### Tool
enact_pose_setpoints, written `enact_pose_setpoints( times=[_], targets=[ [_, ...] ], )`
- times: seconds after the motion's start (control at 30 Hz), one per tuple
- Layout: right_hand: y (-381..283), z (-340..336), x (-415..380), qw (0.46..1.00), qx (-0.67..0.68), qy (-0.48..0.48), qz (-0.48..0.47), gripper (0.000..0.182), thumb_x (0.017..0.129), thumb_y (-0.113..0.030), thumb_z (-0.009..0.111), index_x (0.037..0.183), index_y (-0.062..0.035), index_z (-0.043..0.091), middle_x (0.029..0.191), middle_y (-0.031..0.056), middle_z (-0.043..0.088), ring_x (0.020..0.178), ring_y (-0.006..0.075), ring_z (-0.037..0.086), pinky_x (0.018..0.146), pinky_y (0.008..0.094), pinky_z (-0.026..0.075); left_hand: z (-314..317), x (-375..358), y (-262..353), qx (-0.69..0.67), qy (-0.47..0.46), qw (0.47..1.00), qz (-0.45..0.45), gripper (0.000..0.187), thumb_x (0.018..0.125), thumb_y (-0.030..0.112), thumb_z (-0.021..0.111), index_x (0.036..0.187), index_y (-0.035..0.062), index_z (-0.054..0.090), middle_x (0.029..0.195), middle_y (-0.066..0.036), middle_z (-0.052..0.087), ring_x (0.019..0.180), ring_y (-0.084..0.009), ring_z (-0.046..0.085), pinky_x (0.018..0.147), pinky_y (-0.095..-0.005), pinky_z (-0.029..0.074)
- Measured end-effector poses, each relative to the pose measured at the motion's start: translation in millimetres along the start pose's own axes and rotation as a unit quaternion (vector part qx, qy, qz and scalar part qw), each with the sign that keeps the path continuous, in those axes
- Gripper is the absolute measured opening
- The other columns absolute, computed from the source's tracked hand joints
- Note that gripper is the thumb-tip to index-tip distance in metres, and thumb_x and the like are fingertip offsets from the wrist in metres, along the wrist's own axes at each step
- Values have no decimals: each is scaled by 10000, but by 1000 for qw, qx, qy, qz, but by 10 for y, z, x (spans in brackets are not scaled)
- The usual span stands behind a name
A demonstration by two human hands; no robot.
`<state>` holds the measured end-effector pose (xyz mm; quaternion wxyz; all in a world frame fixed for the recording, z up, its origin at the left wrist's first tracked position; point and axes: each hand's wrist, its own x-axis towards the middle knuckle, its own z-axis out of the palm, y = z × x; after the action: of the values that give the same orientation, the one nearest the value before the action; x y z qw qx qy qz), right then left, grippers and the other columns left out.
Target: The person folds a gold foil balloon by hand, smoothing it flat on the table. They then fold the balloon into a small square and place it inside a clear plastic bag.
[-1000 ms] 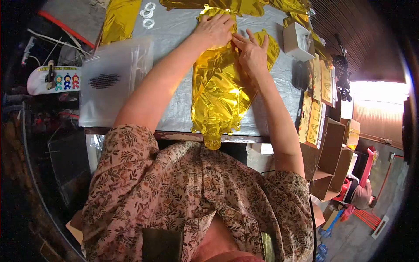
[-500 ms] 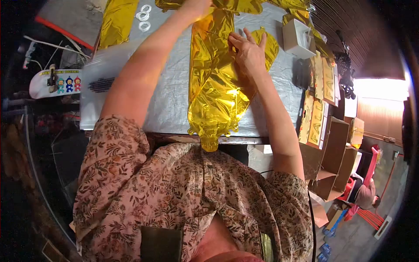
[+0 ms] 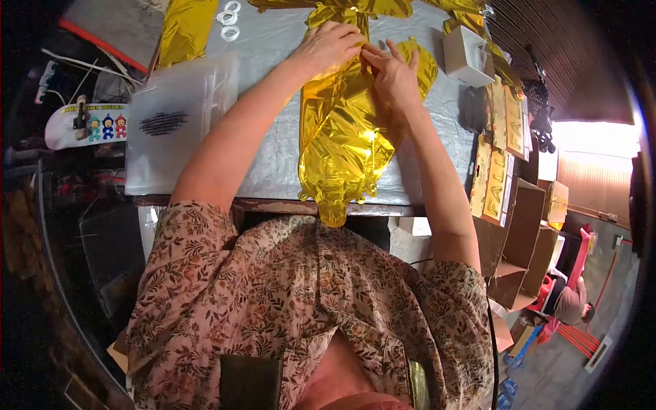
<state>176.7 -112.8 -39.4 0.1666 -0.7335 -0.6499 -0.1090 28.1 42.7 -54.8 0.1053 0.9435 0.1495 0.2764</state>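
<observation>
A flat, shiny gold foil balloon (image 3: pixel 335 147) lies lengthwise on the table, its tabbed end hanging over the near edge. My left hand (image 3: pixel 329 49) is on its upper part, fingers bent together and pressed at the foil. Right beside it, my right hand (image 3: pixel 396 74) has thumb and forefinger closed at the same spot, with the other fingers raised. The fingertips of both hands meet there, and what exactly they pinch is partly hidden.
More gold foil pieces (image 3: pixel 186 31) lie at the back and left. White ribbon rings (image 3: pixel 229 33), a clear plastic bag stack (image 3: pixel 179 130) and a small white box (image 3: pixel 467 56) rest on the table (image 3: pixel 266 160). Cardboard packs (image 3: pixel 492 184) stand right. A person (image 3: pixel 572 301) is far right.
My left hand has come back from the far end of the table to meet my right hand on the balloon. My right hand stays nearly in place.
</observation>
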Motion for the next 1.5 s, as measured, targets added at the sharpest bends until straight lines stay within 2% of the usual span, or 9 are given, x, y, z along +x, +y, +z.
enact_pose_setpoints(
  times=[0.07, 0.1, 0.2, 0.3, 0.67, 0.93, 1.2, 1.47, 1.5],
  targets=[
    [149, -18, -27, 994, 100, 45, 14, 433, 940, -93, 574, 1336, -221, 692, 1308, 71, 703, 1308, 350, 585, 1178, 623, 293, -28, 11, 16, 4, -10, 1000, -8, 339, 1017, 343, 577, 1318, 212, 661, 1378, 41, 596, 1293, -246, 525, 1107, -465, 420],
    [-6, -428, -104, 944, 267, -23, 193, 359, 947, -177, 614, 1295, -182, 700, 1273, 120, 707, 1216, 356, 623, 1062, 556, 449, -42, 10, 20, 2, -21, 1000, -11, 348, 1028, 331, 582, 1350, 217, 647, 1414, 8, 584, 1313, -266, 513, 1101, -476, 418],
    [244, -549, -389, 961, 38, 10, 272, 339, 929, -286, 672, 1215, -108, 709, 1252, 180, 691, 1168, 393, 629, 931, 559, 507, -10, -25, 24, -2, -23, 1000, -11, 358, 1048, 327, 574, 1387, 225, 627, 1455, -19, 570, 1341, -281, 499, 1101, -492, 410],
    [177, -414, -615, 950, -107, 55, 287, 346, 883, -333, 725, 989, -9, 668, 1110, 210, 649, 1052, 418, 588, 871, 567, 475, -15, -28, 35, 8, -14, 1000, -14, 348, 1053, 322, 564, 1375, 215, 640, 1445, -11, 578, 1343, -274, 499, 1107, -490, 405],
    [176, -260, -529, 937, -63, 136, 314, 271, 887, -310, 701, 973, -57, 747, 1010, 181, 722, 972, 407, 661, 884, 494, 516, 71, -63, -32, 19, 12, 1000, 9, 455, 1030, 445, 578, 1407, 193, 619, 1470, -30, 555, 1370, -280, 473, 1147, -483, 364],
    [96, -535, -503, 921, 153, 197, 299, 300, 917, -261, 771, 1044, 4, 713, 893, 172, 762, 787, 264, 738, 707, 363, 552, -94, -54, 99, 24, -12, 1000, 2, 736, 902, 676, 646, 1427, 163, 595, 1497, -74, 522, 1408, -299, 433, 1174, -509, 325],
    [2, -723, -624, 726, 493, 101, 468, 200, 900, -140, 794, 999, 28, 752, 769, 5, 648, 638, 72, 570, 549, 231, 422, -109, -58, 115, 34, -33, 999, -7, 799, 881, 716, 640, 1455, 167, 560, 1502, -66, 511, 1410, -306, 429, 1172, -522, 324],
    [-340, -794, -356, 769, 585, 106, 234, 134, 969, -74, 701, 1052, 20, 748, 912, 37, 740, 782, 91, 651, 753, 235, 522, -25, -64, 45, 38, -18, 999, 10, 701, 874, 609, 695, 1419, 181, 585, 1497, -34, 508, 1404, -281, 435, 1164, -505, 339],
    [-530, -925, -288, 691, 672, 82, 253, 155, 978, -70, 683, 1082, 25, 747, 963, 42, 743, 825, 106, 657, 783, 255, 529, -28, -64, 30, 40, -25, 999, 18, 669, 871, 560, 713, 1410, 184, 591, 1500, -23, 503, 1403, -275, 436, 1163, -499, 342]
  ],
)
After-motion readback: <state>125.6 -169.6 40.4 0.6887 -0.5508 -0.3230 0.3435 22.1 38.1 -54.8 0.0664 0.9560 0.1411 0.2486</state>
